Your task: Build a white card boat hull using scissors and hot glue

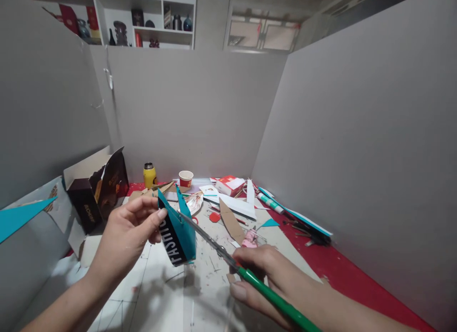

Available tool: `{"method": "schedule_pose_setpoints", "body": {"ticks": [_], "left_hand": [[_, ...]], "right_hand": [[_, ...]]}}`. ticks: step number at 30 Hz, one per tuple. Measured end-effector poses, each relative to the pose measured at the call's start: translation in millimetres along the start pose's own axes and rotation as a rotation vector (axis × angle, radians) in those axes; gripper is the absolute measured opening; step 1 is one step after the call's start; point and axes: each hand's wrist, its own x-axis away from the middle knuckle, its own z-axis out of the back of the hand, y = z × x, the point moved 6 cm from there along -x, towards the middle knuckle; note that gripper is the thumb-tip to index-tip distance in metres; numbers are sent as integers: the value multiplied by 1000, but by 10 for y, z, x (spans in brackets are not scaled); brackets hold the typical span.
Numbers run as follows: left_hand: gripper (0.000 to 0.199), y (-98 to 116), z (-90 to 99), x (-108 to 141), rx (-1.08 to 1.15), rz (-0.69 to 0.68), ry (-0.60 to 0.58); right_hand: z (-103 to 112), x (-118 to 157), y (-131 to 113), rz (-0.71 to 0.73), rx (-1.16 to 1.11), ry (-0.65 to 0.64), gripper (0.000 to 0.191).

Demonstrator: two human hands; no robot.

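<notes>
My left hand [137,222] pinches the upper edge of a folded piece of teal and black card [185,239] between thumb and fingers. White capital letters run up its black strip. The card is held above the table, with two upright flaps at its top. In my right hand [271,275] is a pair of scissors [262,287] with a long green handle. Its metal blades point up and left, and the tips reach the teal card beside one flap. Whether the blades are cutting into the card I cannot tell.
Behind the hands lie brown card pieces [230,220], a pink object [250,238], a red and white box [230,184] and other scraps. A paper cup [186,179] and a yellow bottle [149,175] stand farther back. Dark boxes [89,203] sit left. Grey panels [374,132] enclose the table.
</notes>
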Motion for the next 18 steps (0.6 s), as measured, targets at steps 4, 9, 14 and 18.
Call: {"method": "schedule_pose_setpoints", "body": {"ticks": [4,9,14,18], "left_hand": [[13,46,-32,52,-32,-9,-34],[10,104,-60,63,-114,-46,-36],[10,111,-71,97,-227,-75,-43],[12,57,-48,82,-202,-53,-88]], "right_hand": [[-47,-37,-6,-25,107,-92,41],[-45,-10,35,-52,96,-131,40],[-19,44,82,-26,-3,-182,43],[17,57,110,-93,115,-174,47]]}}
